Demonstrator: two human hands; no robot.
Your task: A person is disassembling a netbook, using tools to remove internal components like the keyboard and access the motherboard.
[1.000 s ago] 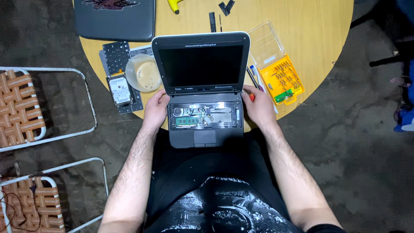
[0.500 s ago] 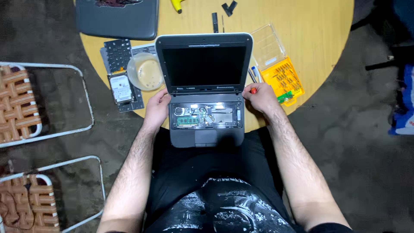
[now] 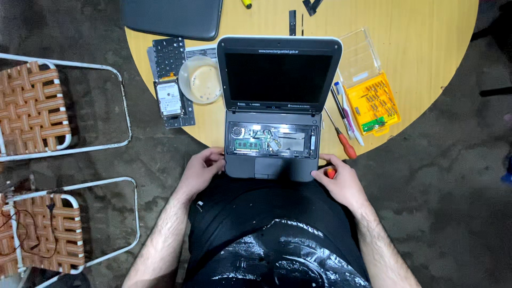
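At the near edge of the round wooden worktop (image 3: 426, 64), a small grey laptop (image 3: 274, 106) is sitting open, its base overhanging the rim toward the person's lap. The keyboard is off, so the memory module and board are showing in the open bay (image 3: 272, 140); the screen is standing up and dark.

The left hand (image 3: 201, 172) is cupping the base's near-left corner, fingers curled against the side wall, grip closed on the casing. The right hand (image 3: 341, 181) is lying at the near-right corner, fingers pressed together around a small orange-red object (image 3: 331, 172), seemingly a screwdriver handle; cannot tell more, as the fingers are covering most of it.

The laptop's long axis is running left to right, lying between the two hands and just ahead of them. Both hands are about equally near; the open bay is sitting just beyond the palm rest.

Around it:
- an orange-handled screwdriver (image 3: 341, 140) lying just right of the base, with a white pen-like tool beside it;
- a yellow bit case (image 3: 372, 102) with its clear lid open, further right;
- a round translucent bowl (image 3: 201, 80) left of the screen;
- a bare hard drive (image 3: 169, 98) lying on a detached keyboard (image 3: 169, 56);
- a second closed grey laptop (image 3: 173, 16) at the far edge.

Nothing is standing between either hand and the bay.
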